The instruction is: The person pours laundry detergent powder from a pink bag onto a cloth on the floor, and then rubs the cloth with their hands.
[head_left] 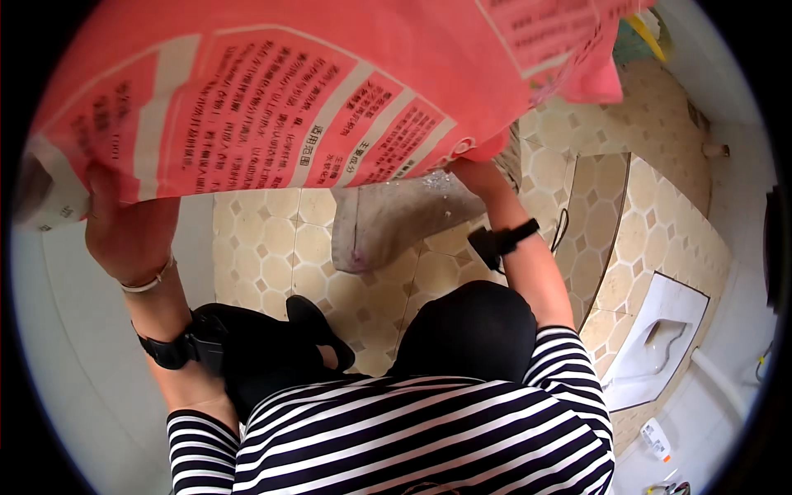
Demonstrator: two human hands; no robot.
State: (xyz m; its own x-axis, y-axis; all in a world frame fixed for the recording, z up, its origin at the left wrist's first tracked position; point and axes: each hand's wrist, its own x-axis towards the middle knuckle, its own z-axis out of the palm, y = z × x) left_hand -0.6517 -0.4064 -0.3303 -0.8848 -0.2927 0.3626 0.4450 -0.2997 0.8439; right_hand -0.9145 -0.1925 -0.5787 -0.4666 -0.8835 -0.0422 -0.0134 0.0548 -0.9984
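A large pink washing powder bag (272, 107) fills the upper part of the view, tilted, with its printed side facing me. My left hand (128, 231) is closed on the bag's lower left corner, its thumb over the front. At the lower right edge, my right hand (478, 177) grips the bag, and its fingers are partly hidden behind the plastic. Below the bag a grey cloth (388, 223) lies over the tiled floor. White granules (437, 186) are scattered on the cloth near my right hand. The bag hides the cloth's far part.
To the right a raised tiled step (615, 272) holds a white squat toilet (652, 363). A white bottle (656, 439) with an orange cap lies at the lower right, near a white pipe (719, 384). My knees are close below the cloth. A pale wall (91, 330) borders the left side.
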